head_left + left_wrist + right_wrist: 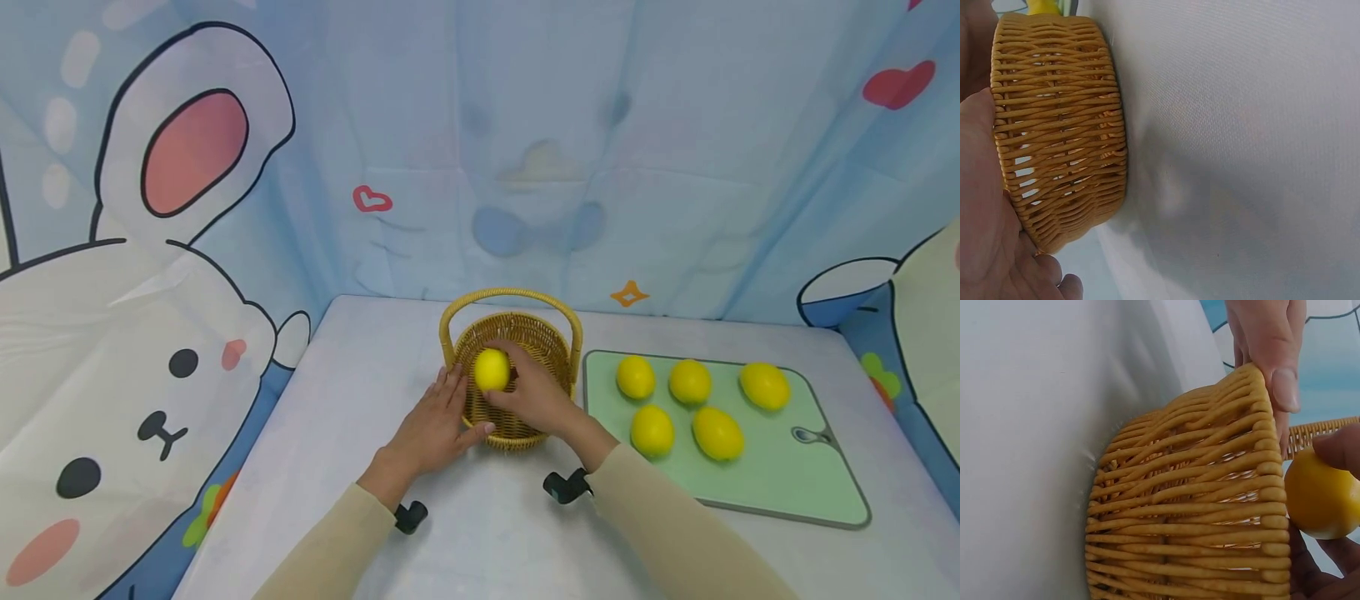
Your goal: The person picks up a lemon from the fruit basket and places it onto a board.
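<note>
A yellow lemon (492, 370) is held over the opening of a wicker basket (513, 443) by my right hand (534, 397), thumb and fingers on either side of it. In the right wrist view the lemon (1321, 495) shows just above the basket's rim. My left hand (431, 429) rests at the basket's near left rim, its fingers extended along the side and the thumb at the front. The woven wall (1063, 125) stands close by that hand in the left wrist view. The basket's arched handle (510, 292) is upright.
Right of the basket lies a pale green cutting board (787, 483) with a grey edge and several lemons (717, 433) on it. Both stand on a white table (480, 542). Behind hangs a light blue printed curtain (525, 125); a small black device shows under each wrist.
</note>
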